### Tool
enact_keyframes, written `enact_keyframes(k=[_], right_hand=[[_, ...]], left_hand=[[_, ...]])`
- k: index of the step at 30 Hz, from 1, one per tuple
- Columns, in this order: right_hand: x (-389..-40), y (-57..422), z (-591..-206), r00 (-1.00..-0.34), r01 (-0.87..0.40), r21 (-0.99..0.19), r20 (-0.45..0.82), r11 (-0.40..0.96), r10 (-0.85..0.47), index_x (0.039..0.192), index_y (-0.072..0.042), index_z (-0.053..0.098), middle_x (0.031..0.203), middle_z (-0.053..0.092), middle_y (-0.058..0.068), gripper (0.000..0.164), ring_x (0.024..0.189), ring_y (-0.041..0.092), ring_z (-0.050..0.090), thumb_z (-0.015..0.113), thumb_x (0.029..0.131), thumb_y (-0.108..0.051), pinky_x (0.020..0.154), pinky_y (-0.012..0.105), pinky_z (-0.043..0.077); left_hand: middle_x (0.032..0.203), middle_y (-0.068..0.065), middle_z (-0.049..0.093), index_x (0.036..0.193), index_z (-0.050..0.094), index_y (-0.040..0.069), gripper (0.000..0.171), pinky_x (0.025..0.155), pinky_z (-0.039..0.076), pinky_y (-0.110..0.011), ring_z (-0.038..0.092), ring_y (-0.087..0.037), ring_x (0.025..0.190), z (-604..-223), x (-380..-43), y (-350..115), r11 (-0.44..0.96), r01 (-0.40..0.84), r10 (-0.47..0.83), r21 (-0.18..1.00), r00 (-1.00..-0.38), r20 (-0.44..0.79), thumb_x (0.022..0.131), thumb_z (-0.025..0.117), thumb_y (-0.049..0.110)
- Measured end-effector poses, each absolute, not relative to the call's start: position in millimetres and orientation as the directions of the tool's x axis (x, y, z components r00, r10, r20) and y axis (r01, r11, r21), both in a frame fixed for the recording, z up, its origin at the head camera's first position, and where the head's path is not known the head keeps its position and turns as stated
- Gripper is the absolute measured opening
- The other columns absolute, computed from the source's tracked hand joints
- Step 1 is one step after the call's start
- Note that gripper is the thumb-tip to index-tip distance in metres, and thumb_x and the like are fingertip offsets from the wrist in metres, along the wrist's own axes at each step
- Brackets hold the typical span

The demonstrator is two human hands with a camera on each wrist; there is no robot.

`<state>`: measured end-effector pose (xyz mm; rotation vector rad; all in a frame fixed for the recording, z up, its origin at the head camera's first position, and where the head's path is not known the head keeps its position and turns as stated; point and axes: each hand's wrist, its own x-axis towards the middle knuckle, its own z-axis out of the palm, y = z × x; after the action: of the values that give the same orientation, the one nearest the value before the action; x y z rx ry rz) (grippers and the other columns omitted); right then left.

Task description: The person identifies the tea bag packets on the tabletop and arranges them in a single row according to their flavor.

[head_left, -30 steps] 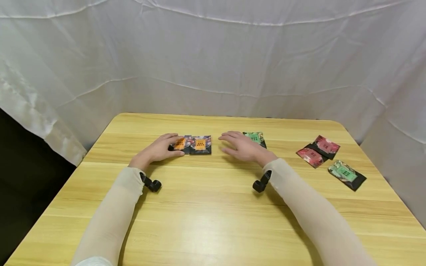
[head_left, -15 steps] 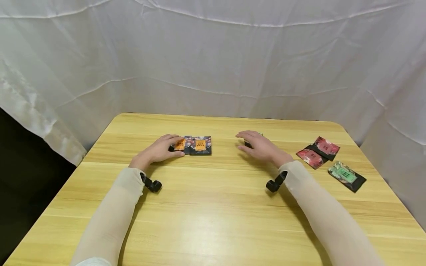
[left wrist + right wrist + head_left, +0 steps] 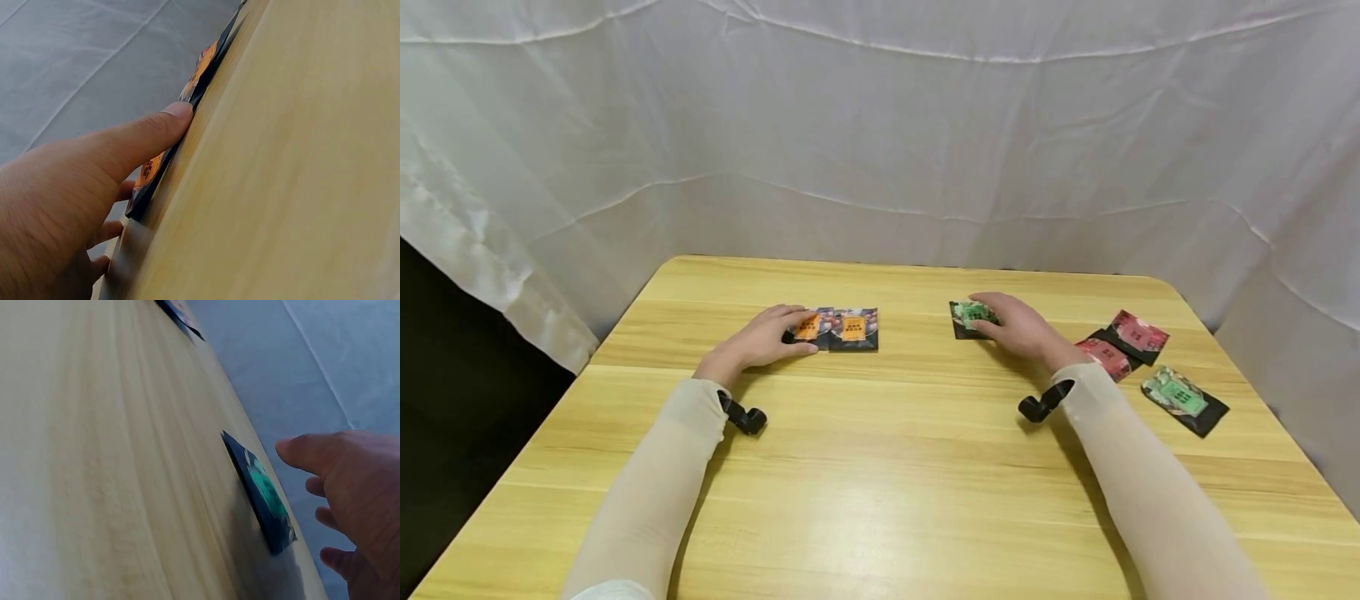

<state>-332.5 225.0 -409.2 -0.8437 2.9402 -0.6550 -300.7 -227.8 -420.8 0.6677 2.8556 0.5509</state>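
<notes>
In the head view two flat black sachets with orange labels lie side by side, the left one slightly overlapped. My left hand (image 3: 763,337) rests at the left orange-label sachet (image 3: 806,327), its thumb along the near edge and its fingers at the far side. The right orange-label sachet (image 3: 854,329) lies untouched beside it. My right hand (image 3: 1018,325) hovers over a green-label sachet (image 3: 962,323), partly covering it in the head view. From the right wrist, the thumb (image 3: 306,453) stands apart from this green-label sachet (image 3: 265,490), which lies on the table.
On the right, two overlapping red-label sachets (image 3: 1138,335) lie slanted, the lower one partly hidden by my right wrist. A second green-label sachet (image 3: 1183,400) lies closer to the table's right edge. Pale curtains (image 3: 880,133) hang around the wooden table (image 3: 865,467).
My right hand has moved right, away from the orange-label sachets and across the green-label sachet, uncovering more of it. My left hand stays in place.
</notes>
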Motion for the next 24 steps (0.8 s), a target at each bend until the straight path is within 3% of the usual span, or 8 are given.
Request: enact_keyframes(k=[14, 24], right_hand=[[-331.0, 232.8, -419.9, -0.895, -0.416, -0.483, 0.067, 0.770, -0.441, 0.142, -0.007, 0.052, 0.143, 0.048, 0.020, 0.050, 0.131, 0.039, 0.043, 0.060, 0.099, -0.030, 0.109, 0.055, 0.032], [-328.2, 221.7, -419.9, -0.894, -0.414, -0.429, 0.028, 0.803, -0.447, 0.142, -0.011, 0.054, 0.149, 0.041, 0.018, 0.046, 0.137, 0.040, 0.035, 0.057, 0.101, -0.031, 0.112, 0.057, 0.026]], left_hand=[[0.158, -0.013, 0.027, 0.155, 0.031, 0.019, 0.081, 0.114, 0.015, -0.061, 0.018, -0.039, 0.145, -420.0, -299.4, -224.7, 0.831, 0.408, 0.461, 0.379, -0.886, -0.058, 0.091, 0.055, 0.063], [0.158, -0.014, 0.027, 0.155, 0.032, 0.020, 0.079, 0.114, 0.014, -0.061, 0.016, -0.039, 0.145, -421.8, -297.4, -229.0, 0.833, 0.402, 0.451, 0.381, -0.891, -0.047, 0.092, 0.056, 0.061]])
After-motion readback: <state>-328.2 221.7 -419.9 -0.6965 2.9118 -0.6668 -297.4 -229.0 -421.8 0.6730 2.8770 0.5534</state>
